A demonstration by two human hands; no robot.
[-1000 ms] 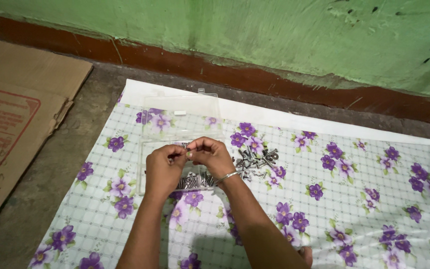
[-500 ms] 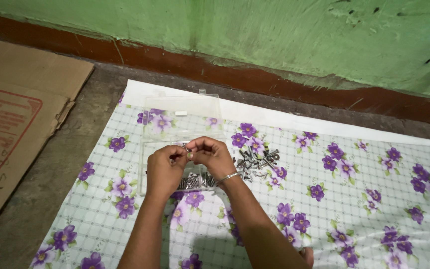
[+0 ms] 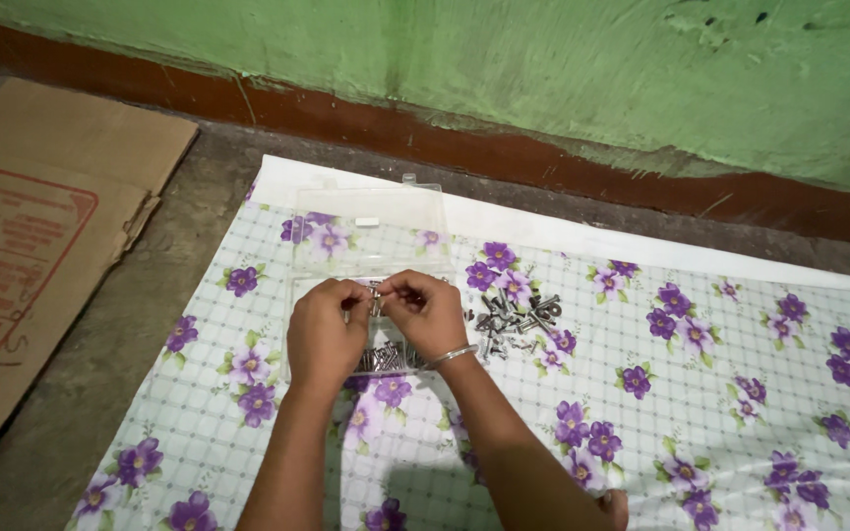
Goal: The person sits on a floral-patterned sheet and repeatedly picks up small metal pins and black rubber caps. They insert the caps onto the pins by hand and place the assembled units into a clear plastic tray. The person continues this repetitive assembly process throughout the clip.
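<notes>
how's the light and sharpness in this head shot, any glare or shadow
Head view: dim, even light; a soft shadow falls below the forearms on the purple-flowered plastic sheet; faint sheen on the clear plastic box; the small metal piece between left hand and right hand is too small to resolve.

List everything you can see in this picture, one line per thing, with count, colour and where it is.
Small fastener: one, silvery, pinched between both hands above the box.
Plastic box: one, clear, lid open, on the sheet under the hands.
Fasteners in box: a batch, silvery, near compartment.
Loose bolt pile: one heap, grey metal, on the sheet right of the box.
Sheet: one, white with purple flowers, on the floor.
Cardboard: flattened, brown, far left.
Wall: green, red-brown base band.
Bangle: one, silvery, right wrist.
Left hand: pinching the fastener.
Right hand: pinching the fastener.
</notes>
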